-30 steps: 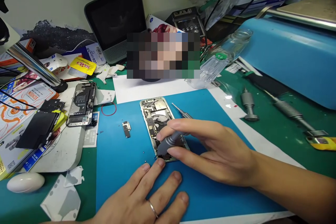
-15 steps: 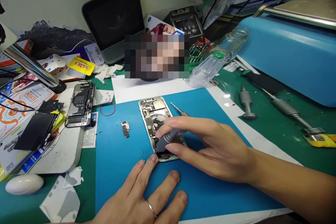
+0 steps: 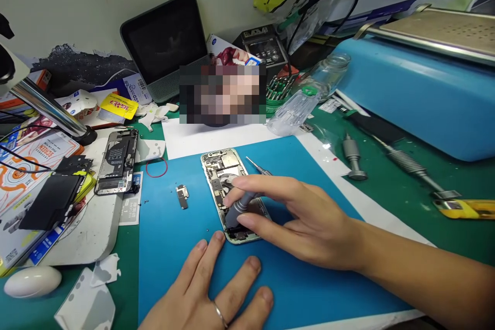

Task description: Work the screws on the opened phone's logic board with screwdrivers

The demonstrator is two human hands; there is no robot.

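Observation:
An opened phone [image 3: 217,180] lies on the blue mat [image 3: 170,268], its inner parts showing. My right hand [image 3: 301,221] has its fingers round a grey screwdriver [image 3: 244,206], held over the phone's lower half. My left hand [image 3: 216,289], with a ring on one finger, rests spread on the mat, one fingertip at the phone's lower left corner. A small metal plate [image 3: 182,197] lies left of the phone, with tiny screws near it. Beyond the phone's right edge shows the thin tip of another tool [image 3: 258,166], partly hidden by my right hand.
A second opened phone [image 3: 117,162] lies at the left beside a red rubber band [image 3: 157,168]. At the back stand a dark screen [image 3: 166,41] and a clear plastic cup [image 3: 294,113]. More screwdrivers [image 3: 352,157] and a yellow cutter [image 3: 464,209] lie at the right.
The view has shifted a little, so the mat and phone appear slightly lower and further left. Both hands keep about the same pose at the phone.

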